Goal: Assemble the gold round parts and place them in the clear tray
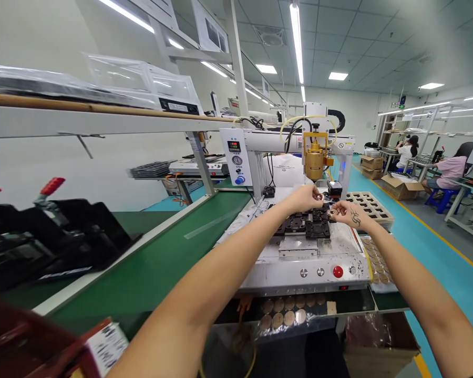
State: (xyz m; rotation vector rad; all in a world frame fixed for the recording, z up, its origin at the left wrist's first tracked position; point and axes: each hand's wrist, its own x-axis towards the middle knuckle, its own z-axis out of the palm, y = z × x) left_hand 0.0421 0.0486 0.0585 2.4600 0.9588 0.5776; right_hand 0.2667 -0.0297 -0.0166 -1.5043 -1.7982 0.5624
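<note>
Both arms reach forward to a white bench machine [299, 268] with a brass-coloured head [314, 160] above its bed. My left hand [308, 198] is over the black fixture [318, 229], its fingertips pinched around something small and round. To the right of it, my right hand [347, 214] has its fingers bent together at the fixture's right edge; what they hold, if anything, is too small to name. The brass head hangs just above and beyond my left hand. Part of the fixture is hidden by my hands.
A slotted tray [369, 208] stands right of the machine, with a sheet of round discs [378, 262] nearer me. Packed discs [284, 312] lie below the machine's front. A green conveyor belt [157, 257] runs along the left. Persons sit at benches far right.
</note>
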